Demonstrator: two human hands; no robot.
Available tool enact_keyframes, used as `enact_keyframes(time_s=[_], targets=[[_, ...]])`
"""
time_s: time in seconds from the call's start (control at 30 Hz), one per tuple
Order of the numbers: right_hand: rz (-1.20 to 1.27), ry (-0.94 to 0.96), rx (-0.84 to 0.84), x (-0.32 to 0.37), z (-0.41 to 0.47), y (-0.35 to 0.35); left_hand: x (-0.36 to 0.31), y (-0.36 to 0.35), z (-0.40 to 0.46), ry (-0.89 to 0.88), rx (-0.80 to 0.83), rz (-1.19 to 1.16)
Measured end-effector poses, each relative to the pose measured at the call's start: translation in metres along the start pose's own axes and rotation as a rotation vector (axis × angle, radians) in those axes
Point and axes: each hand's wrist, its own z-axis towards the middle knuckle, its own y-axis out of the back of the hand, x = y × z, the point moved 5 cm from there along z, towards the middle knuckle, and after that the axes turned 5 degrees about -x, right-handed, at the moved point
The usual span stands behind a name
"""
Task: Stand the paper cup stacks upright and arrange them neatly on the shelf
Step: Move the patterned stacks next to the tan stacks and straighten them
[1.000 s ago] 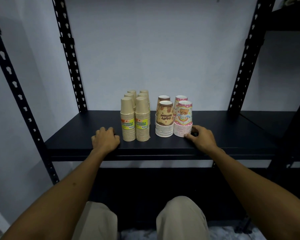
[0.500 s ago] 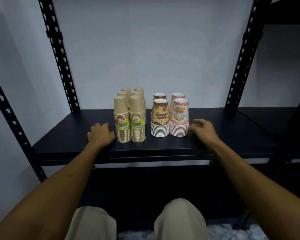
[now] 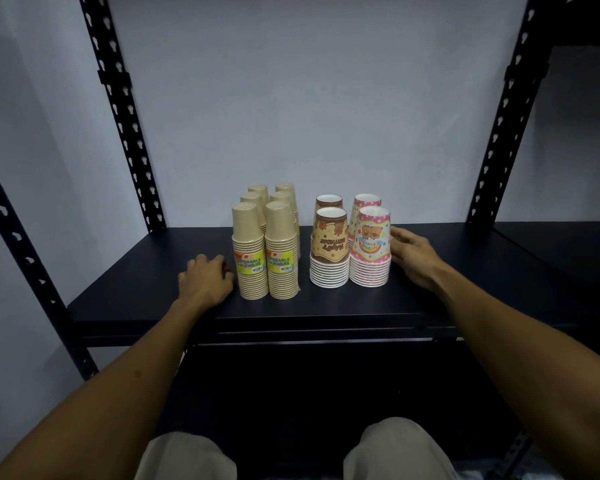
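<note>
Head view is showing a black shelf (image 3: 146,292) carrying ten upright cup stacks, all standing rim down near the middle, set back from the front edge. Six tan cup stacks (image 3: 265,244) are forming two columns running toward the back edge. Just to their right, with a small gap between, two brown birthday cup stacks (image 3: 329,249) and two pink birthday cup stacks (image 3: 370,249) are standing in matching columns. The left hand (image 3: 207,284) is resting on the shelf with its fingers curled under, holding nothing, right beside the front tan stack. The right hand (image 3: 413,252) is lying with fingers straight and relaxed, fingertips touching the side of the front pink stack.
</note>
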Motion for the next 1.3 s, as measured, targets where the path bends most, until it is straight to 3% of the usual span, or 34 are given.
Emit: enact_keyframes(time_s=[0.33, 0.6, 0.87, 1.3], targets=[[-0.028, -0.003, 0.034, 0.002, 0.005, -0.006, 0.0, -0.001, 0.001, 0.003, 0.004, 0.005], [0.174, 0.057, -0.122, -0.009, -0.02, 0.006, 0.0, 0.0, -0.003, 0.0, -0.023, -0.033], [-0.179, 0.197, -0.017, 0.003, -0.047, -0.008, -0.001, 0.002, -0.006, -0.012, -0.034, -0.047], [-0.174, 0.212, -0.024, 0.002, -0.049, -0.009, 0.0, 0.003, -0.008, -0.011, -0.037, -0.055]])
